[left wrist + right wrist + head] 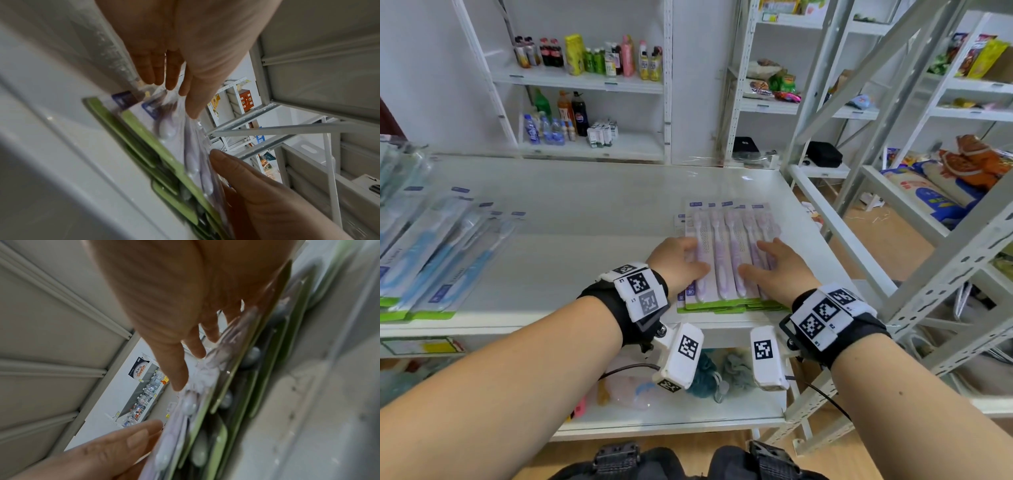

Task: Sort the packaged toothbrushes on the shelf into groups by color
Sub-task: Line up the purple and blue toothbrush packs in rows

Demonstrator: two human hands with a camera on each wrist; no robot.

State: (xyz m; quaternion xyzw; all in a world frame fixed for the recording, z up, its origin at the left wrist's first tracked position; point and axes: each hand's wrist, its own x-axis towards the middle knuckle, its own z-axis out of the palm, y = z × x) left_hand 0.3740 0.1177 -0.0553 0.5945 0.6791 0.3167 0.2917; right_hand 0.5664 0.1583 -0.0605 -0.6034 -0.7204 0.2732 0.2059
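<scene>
A stack of purple packaged toothbrushes (726, 253) with green bottom edges lies on the right of the white shelf (585, 212). My left hand (681, 260) rests flat on the stack's left side, fingers straight, thumb on top. My right hand (774, 263) lies flat on its right side. In the left wrist view the left hand's fingers (164, 73) touch the purple packs (174, 139). In the right wrist view straight fingers (195, 344) press the packs (203, 374). Blue packaged toothbrushes (448, 253) lie fanned at the shelf's left.
A lower shelf (688, 414) under my wrists holds bath sponges. Behind stand white racks with bottles (589, 58) and snacks (774, 85). A grey metal rack frame (887, 171) rises close on the right, with sacks (928, 195) beyond it.
</scene>
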